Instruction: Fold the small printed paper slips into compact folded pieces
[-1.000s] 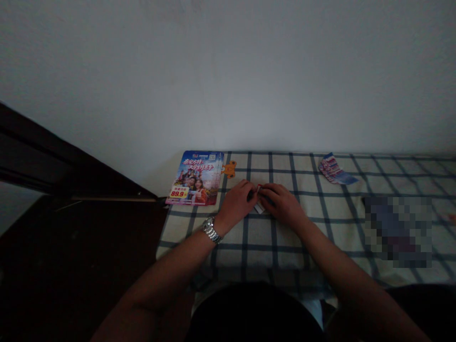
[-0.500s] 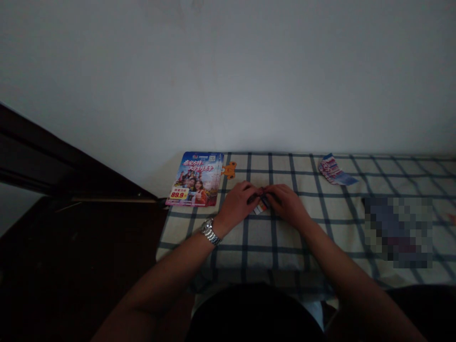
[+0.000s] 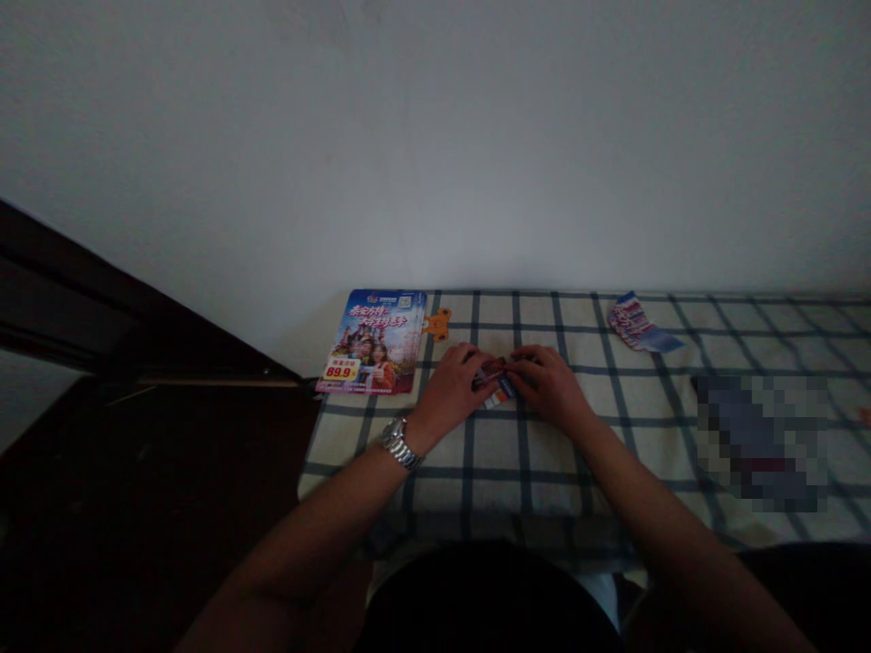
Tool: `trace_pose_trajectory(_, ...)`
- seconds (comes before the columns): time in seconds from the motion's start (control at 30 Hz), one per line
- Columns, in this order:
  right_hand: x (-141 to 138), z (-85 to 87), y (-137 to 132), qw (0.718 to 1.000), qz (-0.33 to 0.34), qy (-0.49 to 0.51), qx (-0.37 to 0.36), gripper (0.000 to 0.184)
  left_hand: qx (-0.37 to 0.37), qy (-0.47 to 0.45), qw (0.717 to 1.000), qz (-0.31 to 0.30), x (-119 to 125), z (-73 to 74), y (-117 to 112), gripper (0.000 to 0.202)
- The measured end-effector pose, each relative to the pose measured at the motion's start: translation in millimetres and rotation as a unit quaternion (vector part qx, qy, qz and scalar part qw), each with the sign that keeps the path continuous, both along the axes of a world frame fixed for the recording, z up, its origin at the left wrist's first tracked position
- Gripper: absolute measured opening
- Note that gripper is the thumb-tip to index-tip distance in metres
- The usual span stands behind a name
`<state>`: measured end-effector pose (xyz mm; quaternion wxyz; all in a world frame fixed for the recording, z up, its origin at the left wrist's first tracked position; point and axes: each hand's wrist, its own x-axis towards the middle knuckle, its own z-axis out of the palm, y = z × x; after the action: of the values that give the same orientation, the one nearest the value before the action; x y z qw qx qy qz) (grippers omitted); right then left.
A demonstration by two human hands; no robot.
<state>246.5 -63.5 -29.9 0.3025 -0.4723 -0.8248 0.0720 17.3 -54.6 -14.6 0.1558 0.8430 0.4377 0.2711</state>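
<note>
Over the middle of the checked cloth, my left hand [image 3: 450,392] bends its fingers onto a small folded leaflet [image 3: 502,395] printed in blue, red and white. From the other side, my right hand [image 3: 552,388] is closed at the leaflet's right edge, thumb and fingertips pinched together. The fingers cover much of the paper, so how it is folded is partly hidden. A silver wristwatch [image 3: 400,443] is on my left wrist.
Left of my hands lies a stack of printed flyers [image 3: 367,340], with an orange bear-shaped piece [image 3: 437,324] beside it. Several folded leaflets [image 3: 640,326] fan out at the back right. A dark pixelated item [image 3: 755,444] lies nearer on the right. A white wall [image 3: 476,163] rises behind.
My right fingers have shifted slightly up and apart from the left ones, and more of the leaflet shows between the hands. Everything else stays in place.
</note>
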Motion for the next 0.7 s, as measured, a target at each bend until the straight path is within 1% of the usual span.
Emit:
trace_pose_trajectory(0.07, 0.2, -0.3, 0.6, 1.0, 0.002, 0.008, -0.001, 0.014, 0.0, 0.011, 1.0, 0.014, -0.2, -0.1, 0.1, 0.037)
trace_pose_trajectory(0.2, -0.9, -0.3, 0.7, 1.0, 0.001, 0.027, -0.012, 0.014, -0.004, 0.024, 1.0, 0.003, -0.7, 0.2, 1.5, 0.034)
trace_pose_trajectory(0.33, -2.3, -1.7, 0.5, 0.998, -0.031, 0.045, -0.012, 0.028, -0.003, 0.034, 0.999, -0.008, -0.8, 0.9, 2.8, 0.037)
trace_pose_trajectory(0.4, -2.6, -2.4, 0.4, 0.998, -0.043, 0.048, -0.008, 0.032, -0.003, 0.034, 0.999, -0.017, -1.0, 1.5, 2.9, 0.037)
trace_pose_trajectory(0.57, -2.9, 0.0, -0.3, 0.997, -0.048, 0.062, -0.027, 0.03, -0.013, -0.005, 0.998, -0.054, -1.2, 4.0, 2.0, 0.037)
trace_pose_trajectory(0.7, -2.2, 3.4, 0.8, 0.994, -0.041, 0.09, -0.047, 0.027, -0.034, -0.033, 0.996, -0.072, -1.4, 6.6, 1.7, 0.036)
